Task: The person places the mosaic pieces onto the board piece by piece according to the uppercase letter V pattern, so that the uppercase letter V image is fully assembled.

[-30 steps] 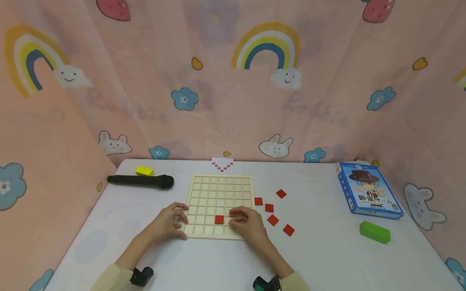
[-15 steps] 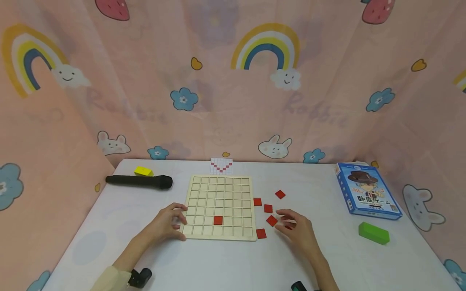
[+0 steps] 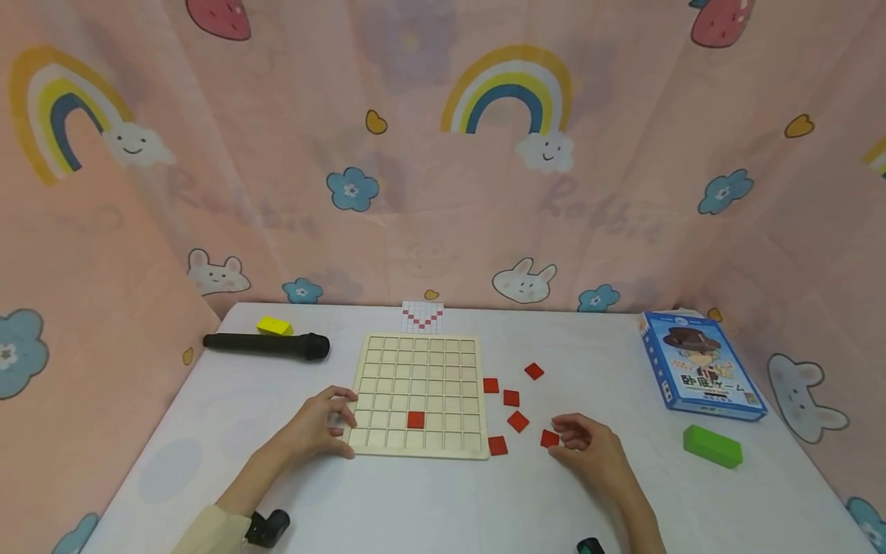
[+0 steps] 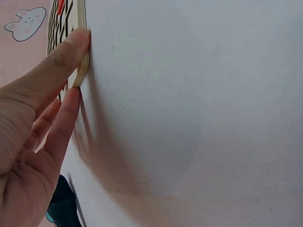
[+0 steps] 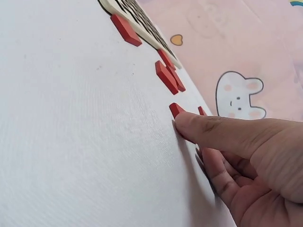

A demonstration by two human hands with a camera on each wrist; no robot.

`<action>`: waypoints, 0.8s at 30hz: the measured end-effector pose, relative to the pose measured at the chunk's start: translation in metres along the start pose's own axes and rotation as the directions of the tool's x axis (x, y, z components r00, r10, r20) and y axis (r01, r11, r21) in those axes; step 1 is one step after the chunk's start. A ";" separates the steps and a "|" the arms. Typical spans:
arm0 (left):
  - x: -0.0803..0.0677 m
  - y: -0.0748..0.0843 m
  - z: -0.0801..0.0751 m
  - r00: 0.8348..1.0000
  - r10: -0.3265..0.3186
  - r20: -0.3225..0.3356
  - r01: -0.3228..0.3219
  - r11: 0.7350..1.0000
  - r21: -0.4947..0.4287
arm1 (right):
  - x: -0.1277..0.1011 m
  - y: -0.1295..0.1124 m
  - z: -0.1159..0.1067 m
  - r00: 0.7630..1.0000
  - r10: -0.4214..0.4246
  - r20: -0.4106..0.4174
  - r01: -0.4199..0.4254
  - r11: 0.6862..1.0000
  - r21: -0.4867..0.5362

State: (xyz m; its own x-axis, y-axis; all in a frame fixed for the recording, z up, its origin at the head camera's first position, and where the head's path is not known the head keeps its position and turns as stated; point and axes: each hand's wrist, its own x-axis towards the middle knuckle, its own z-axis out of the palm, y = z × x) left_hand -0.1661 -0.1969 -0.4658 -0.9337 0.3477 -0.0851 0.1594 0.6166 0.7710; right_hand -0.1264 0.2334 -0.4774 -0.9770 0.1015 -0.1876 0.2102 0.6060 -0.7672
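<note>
A cream gridded board (image 3: pixel 383 369) lies on the table with one red square tile (image 3: pixel 415 420) in a cell. My left hand (image 3: pixel 321 423) rests at its near-left side, thumb and fingertips against the edge. In the left wrist view, the left thumb (image 4: pixel 68 49) and index finger stretch fairly straight to the board's rim. To the right, my right hand (image 3: pixel 591 450) pinches another red tile (image 3: pixel 550 438) between thumb and fingers. The right wrist view shows this tile (image 5: pixel 175 109) partly hidden behind the thumb.
Several loose red tiles (image 3: pixel 511 398) lie right of the board. A pattern card (image 3: pixel 422 316) sits behind it. At the back left are a black microphone (image 3: pixel 266 345) and a yellow block (image 3: pixel 275 325). A blue game box (image 3: pixel 702 365) and green block (image 3: pixel 713 446) stand at right.
My right hand has left the board's right part and moved right, past the nearer tiles, to the rightmost loose tile. The left hand stays at the board's edge.
</note>
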 end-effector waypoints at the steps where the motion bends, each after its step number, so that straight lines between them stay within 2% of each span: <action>1: 0.000 0.000 0.000 1.000 -0.001 -0.001 0.001 1.000 0.001 | 0.000 0.001 -0.002 1.000 -0.008 0.011 0.008 1.000 0.006; 6: 0.000 -0.001 0.000 1.000 -0.001 -0.005 0.001 1.000 -0.002 | 0.003 0.009 -0.008 0.998 -0.039 0.049 0.037 0.998 0.041; 13: 0.000 0.000 0.000 1.000 -0.007 -0.002 0.007 1.000 0.009 | 0.009 0.019 -0.012 0.996 -0.071 0.058 0.064 0.991 0.119; 24: 0.000 0.002 0.000 1.000 -0.030 -0.008 0.030 0.999 0.021 | 0.019 0.023 -0.012 0.996 -0.086 0.004 0.085 0.990 0.111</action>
State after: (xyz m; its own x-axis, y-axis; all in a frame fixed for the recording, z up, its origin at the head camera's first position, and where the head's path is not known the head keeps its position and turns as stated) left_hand -0.1660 -0.1949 -0.4643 -0.9405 0.3236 -0.1036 0.1376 0.6417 0.7545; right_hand -0.1402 0.2591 -0.4914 -0.9913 0.0454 -0.1234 0.1289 0.5215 -0.8435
